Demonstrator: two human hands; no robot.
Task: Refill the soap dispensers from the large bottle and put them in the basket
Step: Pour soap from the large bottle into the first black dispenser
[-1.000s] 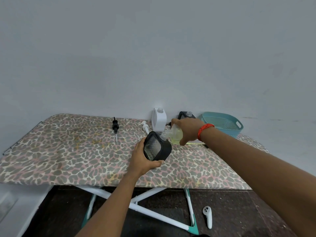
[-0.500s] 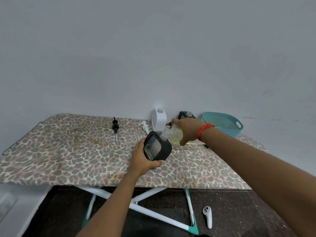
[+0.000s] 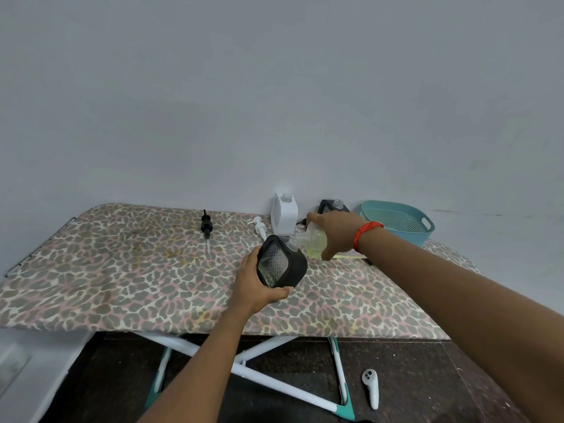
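Observation:
My left hand [image 3: 254, 285] grips a black square soap dispenser [image 3: 280, 265] with a clear patterned face, tilted above the leopard-print board [image 3: 122, 270]. My right hand [image 3: 335, 230] holds a clear large bottle [image 3: 314, 242] of pale yellow liquid tipped on its side, its neck meeting the black dispenser's top opening. A white dispenser [image 3: 283, 215] without its pump stands at the back. Behind my right hand a second black dispenser [image 3: 334, 206] shows only its top. A teal basket [image 3: 396, 221] sits at the back right.
A black pump head [image 3: 206, 225] and a white pump head [image 3: 259, 225] lie loose on the board near the back. A white controller [image 3: 370, 387] lies on the dark floor by the board's white legs. A wall rises right behind the board.

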